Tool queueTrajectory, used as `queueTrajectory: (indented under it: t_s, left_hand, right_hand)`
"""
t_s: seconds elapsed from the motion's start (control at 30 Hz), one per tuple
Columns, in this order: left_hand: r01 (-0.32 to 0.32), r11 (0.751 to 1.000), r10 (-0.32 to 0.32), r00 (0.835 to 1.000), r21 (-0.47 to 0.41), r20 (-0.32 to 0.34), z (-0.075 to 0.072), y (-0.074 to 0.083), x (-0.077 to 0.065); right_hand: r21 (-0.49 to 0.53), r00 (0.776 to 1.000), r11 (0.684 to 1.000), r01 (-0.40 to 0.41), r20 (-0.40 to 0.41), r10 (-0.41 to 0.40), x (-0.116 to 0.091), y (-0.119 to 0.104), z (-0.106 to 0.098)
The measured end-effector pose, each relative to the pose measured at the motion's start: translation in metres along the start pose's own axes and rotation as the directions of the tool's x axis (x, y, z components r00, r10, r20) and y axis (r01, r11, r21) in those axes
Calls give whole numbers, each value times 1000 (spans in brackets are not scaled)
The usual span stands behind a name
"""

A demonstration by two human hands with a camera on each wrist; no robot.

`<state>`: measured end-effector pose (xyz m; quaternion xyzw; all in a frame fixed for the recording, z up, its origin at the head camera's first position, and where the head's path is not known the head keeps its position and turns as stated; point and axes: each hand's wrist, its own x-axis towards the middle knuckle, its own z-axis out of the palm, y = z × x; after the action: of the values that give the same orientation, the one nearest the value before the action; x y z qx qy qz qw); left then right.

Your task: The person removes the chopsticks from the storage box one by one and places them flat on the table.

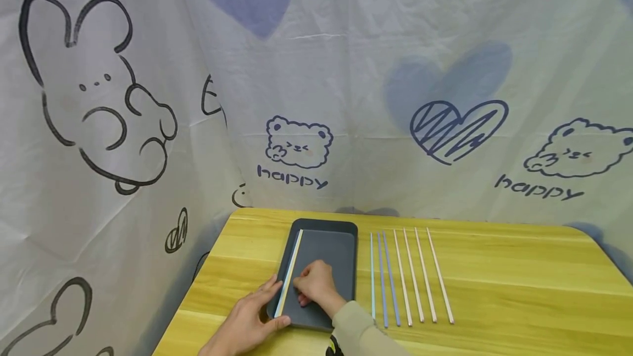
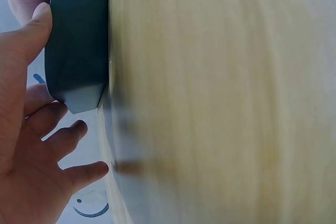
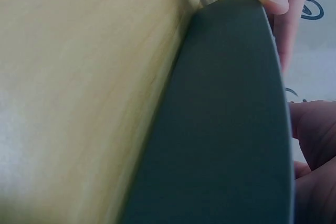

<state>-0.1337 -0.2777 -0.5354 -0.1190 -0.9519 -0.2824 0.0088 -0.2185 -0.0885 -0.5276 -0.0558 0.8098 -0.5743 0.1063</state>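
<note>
A dark grey rectangular tray [image 1: 341, 284] lies on the table, with thin sticks [image 1: 293, 257] in light blue, white and pale yellow side by side along its left wall. My left hand [image 1: 247, 315] is at the tray's near left corner, thumb on the near rim and fingers spread along the left side. In the left wrist view the thumb touches the rim of the tray [image 2: 79, 45]. Over the tray my right hand [image 1: 318, 284] has bent fingers, with fingertips close to the sticks. Whether it pinches anything is hidden. The right wrist view shows mostly the tray's outer wall [image 3: 220, 108].
Right of the tray, a light blue stick [image 1: 372, 279], two purple-blue sticks [image 1: 382, 279] and several whitish sticks [image 1: 414, 273] lie roughly parallel on the wooden table [image 1: 519, 279]. A printed cloth [image 1: 366, 98] hangs behind the table and along its left side.
</note>
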Motion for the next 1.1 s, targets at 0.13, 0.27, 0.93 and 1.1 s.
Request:
queueTrajectory:
  t_s: [0.13,0.27,0.93,1.1]
  left_hand:
    - [-7,1000,7,1000,3,0,0,-1,0]
    - [-16,1000,16,1000,1,-2,0,-1,-1]
    - [-13,1000,13,1000,8,-2,0,1,0]
    - [-10,1000,10,1000,8,-5,1,0,0]
  right_hand:
    - [3,1000,1000,-4,-2,4,1,2,3]
    - [10,1000,1000,1,-1,-1,2,3,6]
    - [-77,998,996,49,-33,-51,6,5,11]
    - [-78,997,995,60,-34,-63,7,7,13]
